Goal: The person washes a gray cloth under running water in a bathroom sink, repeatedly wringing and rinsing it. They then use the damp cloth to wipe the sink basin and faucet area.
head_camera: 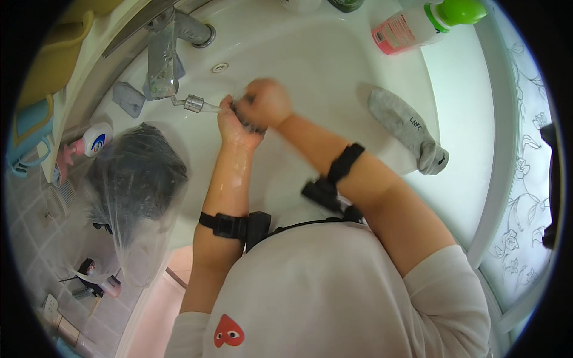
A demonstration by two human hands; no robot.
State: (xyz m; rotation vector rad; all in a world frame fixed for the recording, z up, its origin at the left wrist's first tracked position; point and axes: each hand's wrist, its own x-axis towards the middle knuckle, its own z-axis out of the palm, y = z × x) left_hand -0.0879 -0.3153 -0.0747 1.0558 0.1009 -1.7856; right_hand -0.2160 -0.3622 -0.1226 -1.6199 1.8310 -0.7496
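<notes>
Under the faucet's stream, my left hand point(235, 127) is turned palm up and holds a dark grey wet cloth item point(254, 129), mostly hidden. My right hand point(271, 100) is curled over the same item, blurred by motion, with dark fabric showing at its fingers. Water runs from the swivel nozzle point(194, 103) of the metal faucet point(162, 62) onto the left palm and wrist. Both hands are above the white washbasin point(322, 58). A grey sock point(398, 118) bearing letters lies over the basin's right rim, apart from the hands.
A bar of soap point(129, 98) rests left of the faucet, near a pump bottle point(96, 139). A clear plastic bag with dark contents point(143, 170) occupies the left rim. A pink-and-green bottle point(421, 27) is at upper right. Blue cups point(33, 134) sit on the left shelf.
</notes>
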